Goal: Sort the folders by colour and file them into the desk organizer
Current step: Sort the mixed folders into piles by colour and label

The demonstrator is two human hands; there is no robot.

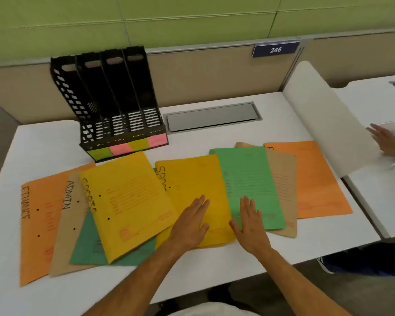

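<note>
Eight flat card folders lie fanned across the smooth white surface, matte and thin, most printed with faint red lines. At the far left an orange folder marked in black handwriting overlaps a brown kraft folder lettered ADMIN; beside them a green folder sits under a yellow folder with two punched holes along its spine. A second yellow folder lies in the middle, then a second green folder over a second brown folder, and a second orange folder at the far right.

The left hand rests palm-down on the middle yellow folder, fingers straight and close together. The right hand lies flat across the seam between that yellow folder and the green one beside it, fingers straight and slightly spread, thumb out to the left.

The black plastic desk organizer stands upright at the far left of the surface, its four slots bare, sides perforated, with what look like green, pink and yellow sticky labels along its front lip. A brushed metal cable hatch is set flush into the surface to its right.
</note>
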